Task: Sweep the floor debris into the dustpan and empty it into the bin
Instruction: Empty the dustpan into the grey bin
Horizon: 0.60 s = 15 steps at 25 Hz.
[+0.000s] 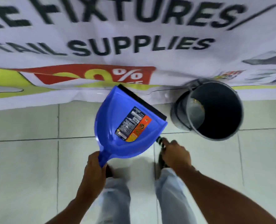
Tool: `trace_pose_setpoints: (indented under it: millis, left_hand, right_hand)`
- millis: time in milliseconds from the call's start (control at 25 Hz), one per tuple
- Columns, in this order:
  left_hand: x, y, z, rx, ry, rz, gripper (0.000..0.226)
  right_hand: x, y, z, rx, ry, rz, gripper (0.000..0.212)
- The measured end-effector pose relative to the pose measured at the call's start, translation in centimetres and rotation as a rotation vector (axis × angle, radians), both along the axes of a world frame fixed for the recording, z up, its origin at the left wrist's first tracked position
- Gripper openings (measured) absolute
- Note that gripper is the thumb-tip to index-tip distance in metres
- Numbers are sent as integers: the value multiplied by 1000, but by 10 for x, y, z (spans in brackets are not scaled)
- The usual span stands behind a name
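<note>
My left hand (94, 167) grips the handle of a blue plastic dustpan (117, 143), held in the air over the tiled floor with its black rubber lip pointing up and right. A printed label is stuck inside the pan, and I see no debris in it. My right hand (176, 155) is closed around a dark striped handle, apparently the broom (159, 141), most of which is hidden behind the pan and my hand. A grey metal bin (181, 109) stands on the floor just right of the pan's lip, its mouth open and dark inside.
A large white printed banner (134, 50) hangs along the wall right behind the bin and pan. Pale floor tiles (25, 159) spread left and right of my legs (116, 199), which stand directly under the hands.
</note>
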<state>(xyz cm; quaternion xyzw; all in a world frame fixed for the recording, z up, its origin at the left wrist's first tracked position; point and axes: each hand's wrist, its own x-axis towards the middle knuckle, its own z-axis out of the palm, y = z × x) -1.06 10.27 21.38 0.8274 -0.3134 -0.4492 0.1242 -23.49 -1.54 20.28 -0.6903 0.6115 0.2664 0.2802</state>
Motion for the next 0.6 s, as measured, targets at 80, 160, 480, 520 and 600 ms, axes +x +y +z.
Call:
trace_pose_setpoints:
  millis: [80,160,480,520,600]
  left_hand:
    - [41,35,0,63,-66,18,30]
    - [81,67,-7,167,-108,56,32]
    - [98,47,-112,265,-51,317,32]
    - [92,37,-132,257,-29,377,34]
    - [82,26,-172,267,-2,468,34]
  right_hand:
    - [29,-27,3,-100,22,62,38]
    - [71,-56,-3,-169,4,147,44]
    - [245,-113,-147,-192,-260,581,36]
    - [262,-116,-173,-187,-259,587,32]
    - [285,-121,-218,-166,-242,604,29]
